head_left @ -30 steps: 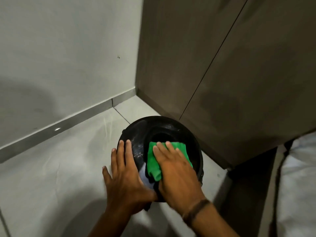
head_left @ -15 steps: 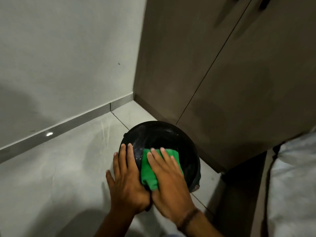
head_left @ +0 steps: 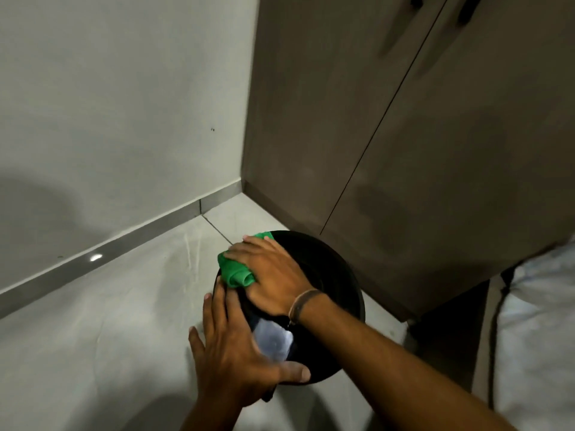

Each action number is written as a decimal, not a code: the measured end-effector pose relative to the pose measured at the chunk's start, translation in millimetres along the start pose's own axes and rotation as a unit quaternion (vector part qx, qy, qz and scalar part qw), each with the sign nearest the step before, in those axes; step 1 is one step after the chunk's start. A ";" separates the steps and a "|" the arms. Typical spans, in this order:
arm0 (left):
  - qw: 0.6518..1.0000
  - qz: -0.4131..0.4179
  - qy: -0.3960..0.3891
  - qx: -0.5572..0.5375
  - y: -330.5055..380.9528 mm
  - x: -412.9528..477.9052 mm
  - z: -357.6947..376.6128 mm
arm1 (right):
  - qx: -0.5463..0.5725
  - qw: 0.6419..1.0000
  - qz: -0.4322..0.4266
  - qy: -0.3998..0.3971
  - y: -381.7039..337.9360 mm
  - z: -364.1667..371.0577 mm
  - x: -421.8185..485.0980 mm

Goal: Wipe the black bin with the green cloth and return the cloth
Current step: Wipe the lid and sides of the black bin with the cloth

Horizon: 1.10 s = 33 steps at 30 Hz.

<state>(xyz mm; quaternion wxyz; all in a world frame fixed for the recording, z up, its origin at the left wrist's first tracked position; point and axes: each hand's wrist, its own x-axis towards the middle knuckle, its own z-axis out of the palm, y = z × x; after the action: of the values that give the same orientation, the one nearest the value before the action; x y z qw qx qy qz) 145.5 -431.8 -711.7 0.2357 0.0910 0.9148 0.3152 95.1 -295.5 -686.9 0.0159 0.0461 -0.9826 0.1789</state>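
The round black bin stands on the pale floor near the room's corner, seen from above. My right hand presses the bunched green cloth against the bin's far left rim, fingers spread over it. My left hand lies flat against the bin's near left side, thumb hooked over the rim, steadying it. A pale shiny patch shows on the bin's top between my hands. Much of the cloth is hidden under my right hand.
Brown cabinet doors rise right behind the bin. A grey wall with a skirting strip runs along the left. A white cloth-like mass sits at the right edge. Pale floor tiles stretch to the left.
My right hand has slid the green cloth from the bin's top centre to its far left rim. My left hand shifted lower along the bin's near side. The view has tilted.
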 end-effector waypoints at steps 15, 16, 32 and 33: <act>1.000 0.003 -0.012 -0.009 6.2 -5.5 -5.8 | -0.009 1.000 0.018 0.018 -2.5 1.8 -0.1; 1.000 0.009 -0.004 -0.017 4.5 -4.9 -5.7 | 0.008 0.998 0.042 0.039 6.2 -3.0 -2.3; 0.997 0.068 0.026 -0.017 5.3 -10.0 -5.6 | 0.249 0.829 0.429 0.258 29.8 4.2 -148.9; 0.997 0.069 0.026 -0.017 4.8 -10.3 -6.2 | 0.227 0.844 0.422 0.240 49.2 -12.9 -125.7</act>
<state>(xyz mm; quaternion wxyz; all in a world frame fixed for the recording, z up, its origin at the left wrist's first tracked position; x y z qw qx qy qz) 151.5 -434.6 -700.6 0.1907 0.1418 0.9065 0.3489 215.6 -234.4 -698.1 0.1635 -0.4147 -0.8048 0.3919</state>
